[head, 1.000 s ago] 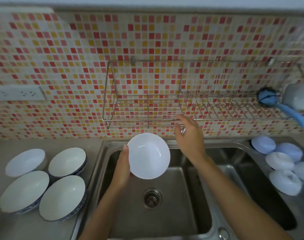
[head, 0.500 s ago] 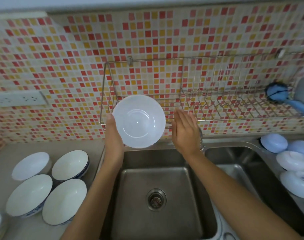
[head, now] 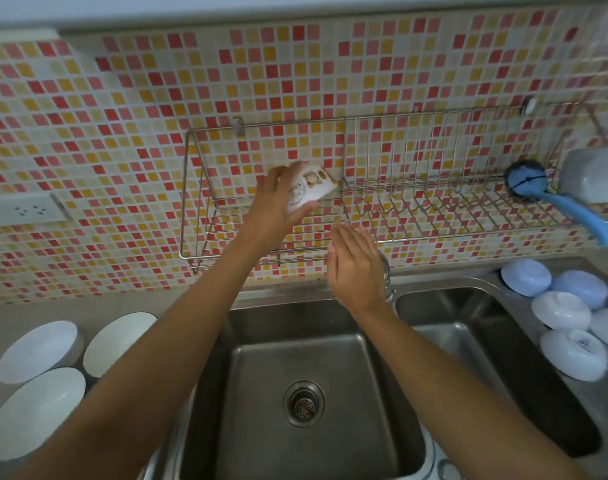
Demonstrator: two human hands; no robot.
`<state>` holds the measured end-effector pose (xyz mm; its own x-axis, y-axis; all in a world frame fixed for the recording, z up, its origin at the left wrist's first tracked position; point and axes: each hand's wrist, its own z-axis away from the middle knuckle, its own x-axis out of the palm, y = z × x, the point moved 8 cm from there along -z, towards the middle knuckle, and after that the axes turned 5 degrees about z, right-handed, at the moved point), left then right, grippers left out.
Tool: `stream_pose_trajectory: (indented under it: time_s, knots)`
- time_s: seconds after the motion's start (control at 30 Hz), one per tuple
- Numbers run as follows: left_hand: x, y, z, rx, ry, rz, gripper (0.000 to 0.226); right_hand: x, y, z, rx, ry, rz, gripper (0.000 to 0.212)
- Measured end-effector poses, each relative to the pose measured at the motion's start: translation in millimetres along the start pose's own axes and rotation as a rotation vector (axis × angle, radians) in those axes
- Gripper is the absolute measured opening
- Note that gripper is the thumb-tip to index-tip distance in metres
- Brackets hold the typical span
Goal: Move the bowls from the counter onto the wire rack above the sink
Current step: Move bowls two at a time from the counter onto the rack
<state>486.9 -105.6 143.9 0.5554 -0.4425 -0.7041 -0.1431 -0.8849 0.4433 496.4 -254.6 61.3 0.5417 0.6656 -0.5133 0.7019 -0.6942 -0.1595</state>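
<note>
My left hand [head: 278, 206] grips a small white bowl [head: 307, 188] with a printed outside, turned mouth away from me, inside the left section of the wire rack [head: 364, 237] on the tiled wall. My right hand [head: 356, 268] hovers with fingers apart just below the rack's front rail, holding nothing. On the counter at the left lie three white bowls [head: 39, 349], [head: 117, 342], [head: 36, 412], mouths up. My left forearm hides part of that group.
A double steel sink [head: 306, 368] lies below the rack. Several upturned white and bluish bowls [head: 560, 311] sit at the right of the sink. A blue dish brush [head: 551, 199] and a grey cup [head: 593, 174] occupy the rack's right end. A wall socket [head: 18, 210] is at left.
My left hand raised the white bowl from over the sink into the rack's left section and turned it over. My right hand stayed near the rack's front rail.
</note>
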Motion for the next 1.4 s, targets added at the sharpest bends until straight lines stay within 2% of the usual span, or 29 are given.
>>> stream_pose_trajectory:
  time_s: [0.23,0.43,0.7,0.9,0.97,1.07,1.17,1.27,1.4]
  knots:
    - [42,-16,-9,0.148,-0.239,-0.277,0.088,1,1,1,0.007,0.008,0.001,0.037]
    - [53,-22,-15,0.167,-0.304,-0.338,0.099,3,2,2,0.007,0.018,-0.002,0.035]
    - [58,-30,-16,0.103,-0.322,-0.275,0.102,4,1,3,-0.016,0.012,0.0,0.035]
    - [56,-33,-12,0.067,-0.335,-0.128,0.088,3,1,3,-0.017,0.004,0.002,0.037]
    - [53,-33,-11,0.038,-0.328,-0.095,0.077,3,1,3,-0.018,0.002,-0.002,0.037]
    - [41,-34,-5,-0.019,-0.211,-0.052,0.058,3,2,3,-0.012,0.004,-0.007,0.036]
    - [30,-38,14,-0.142,-0.092,-0.082,0.053,4,2,4,-0.009,0.009,-0.014,0.036]
    - [35,-43,26,-0.219,-0.145,-0.131,0.055,6,2,4,-0.006,0.013,-0.022,0.037]
    - [45,-43,27,-0.161,-0.283,-0.127,0.054,6,2,5,-0.005,0.021,-0.03,0.039]
